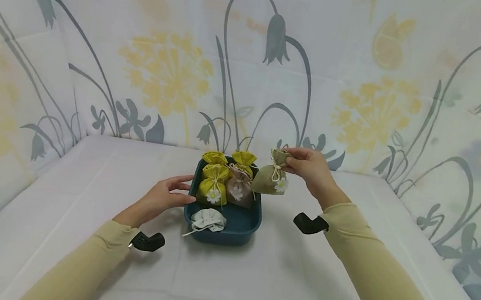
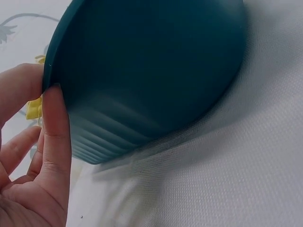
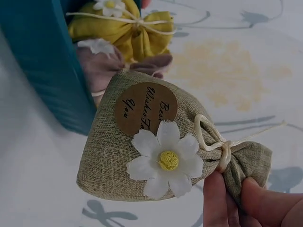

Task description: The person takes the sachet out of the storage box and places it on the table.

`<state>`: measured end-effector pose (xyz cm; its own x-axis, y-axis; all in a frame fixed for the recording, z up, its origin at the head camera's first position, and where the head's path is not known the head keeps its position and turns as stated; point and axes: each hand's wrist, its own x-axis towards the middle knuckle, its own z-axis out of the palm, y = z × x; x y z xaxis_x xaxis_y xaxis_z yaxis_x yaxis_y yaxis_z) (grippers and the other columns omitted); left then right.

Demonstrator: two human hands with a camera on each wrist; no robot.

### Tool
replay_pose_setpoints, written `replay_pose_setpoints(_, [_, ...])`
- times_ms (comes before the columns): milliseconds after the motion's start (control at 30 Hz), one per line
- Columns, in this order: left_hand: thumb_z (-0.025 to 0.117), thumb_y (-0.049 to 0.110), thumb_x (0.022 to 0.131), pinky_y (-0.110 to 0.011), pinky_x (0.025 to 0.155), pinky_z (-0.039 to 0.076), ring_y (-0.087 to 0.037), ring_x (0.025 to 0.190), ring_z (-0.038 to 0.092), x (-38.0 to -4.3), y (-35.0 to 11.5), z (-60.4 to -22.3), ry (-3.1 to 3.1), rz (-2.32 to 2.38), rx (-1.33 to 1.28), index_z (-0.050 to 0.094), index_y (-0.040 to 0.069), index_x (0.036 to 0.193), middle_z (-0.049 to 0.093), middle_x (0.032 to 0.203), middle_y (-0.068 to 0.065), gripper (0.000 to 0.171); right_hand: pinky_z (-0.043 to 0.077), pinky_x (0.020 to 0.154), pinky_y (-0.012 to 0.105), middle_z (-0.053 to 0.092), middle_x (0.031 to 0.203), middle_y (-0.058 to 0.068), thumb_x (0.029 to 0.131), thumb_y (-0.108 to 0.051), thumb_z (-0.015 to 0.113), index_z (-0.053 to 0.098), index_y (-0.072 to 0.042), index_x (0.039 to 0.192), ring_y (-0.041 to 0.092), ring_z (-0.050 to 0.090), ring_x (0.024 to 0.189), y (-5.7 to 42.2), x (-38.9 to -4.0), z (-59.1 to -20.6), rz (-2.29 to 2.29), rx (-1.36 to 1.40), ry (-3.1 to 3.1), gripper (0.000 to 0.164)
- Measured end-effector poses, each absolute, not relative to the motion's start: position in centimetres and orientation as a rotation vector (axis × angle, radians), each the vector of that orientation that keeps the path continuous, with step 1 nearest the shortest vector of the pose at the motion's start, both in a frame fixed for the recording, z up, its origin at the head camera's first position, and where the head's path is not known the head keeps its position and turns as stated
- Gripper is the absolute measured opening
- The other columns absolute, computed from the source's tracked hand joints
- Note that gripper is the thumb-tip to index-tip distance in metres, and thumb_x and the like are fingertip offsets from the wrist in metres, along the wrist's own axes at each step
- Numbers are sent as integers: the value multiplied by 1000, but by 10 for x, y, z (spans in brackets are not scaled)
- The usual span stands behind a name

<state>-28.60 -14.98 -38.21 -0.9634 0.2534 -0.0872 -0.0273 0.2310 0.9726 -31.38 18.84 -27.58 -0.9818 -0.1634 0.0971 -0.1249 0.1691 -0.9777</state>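
My right hand [image 1: 312, 170] pinches the gathered neck of an olive-green drawstring sachet [image 1: 270, 178], holding it at the right edge of a teal plastic bin [image 1: 222, 238]. The right wrist view shows the sachet's white cloth flower [image 3: 168, 161], a round brown label [image 3: 144, 109] and a cream cord. My left hand [image 1: 163, 195] pinches the bin's left rim between thumb and finger. Inside the bin stand several yellow sachets [image 1: 211, 187] and a mauve sachet [image 1: 239, 191]. A white sachet [image 1: 210, 219] lies at the near end, its cord hanging over the rim.
The bin rests on a white cloth-covered table [image 1: 210, 290]. Behind and at both sides hangs a flower-printed curtain [image 1: 239, 93]. Black wrist devices [image 1: 311, 224] stick out from both sleeves.
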Motion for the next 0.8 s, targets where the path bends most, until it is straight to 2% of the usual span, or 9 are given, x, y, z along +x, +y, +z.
replay_pose_setpoints(200, [74,20,81,-39,92,45,-29,117,47,-286,-150,-382,2272,1808,212,39,15,143,44,132,-18,71,48,86,27,44,129,28,96,5,42,42,14,131,9,59,88,203,-323,-281,-2012,-245,2388,36])
replay_pose_setpoints(300, [74,20,81,-38,92,46,-30,117,47,-286,-151,-383,2268,1812,216,38,15,143,43,132,-18,72,48,87,26,43,129,29,96,4,43,41,14,132,4,59,83,207,-328,-281,-2029,-232,2389,37])
replay_pose_setpoints(667, [73,16,82,-38,90,47,-25,109,53,-284,-151,-382,2253,1830,212,37,13,144,43,132,-19,71,46,90,27,42,131,28,96,5,42,40,14,132,5,57,80,211,-346,-289,-2056,-103,2424,37])
replay_pose_setpoints(800, [70,11,84,-37,89,47,-24,106,57,-273,-147,-367,2239,1832,215,35,9,144,42,132,-21,69,46,89,26,42,133,28,96,5,41,40,13,133,15,57,93,213,-352,-296,-2049,-67,2453,38])
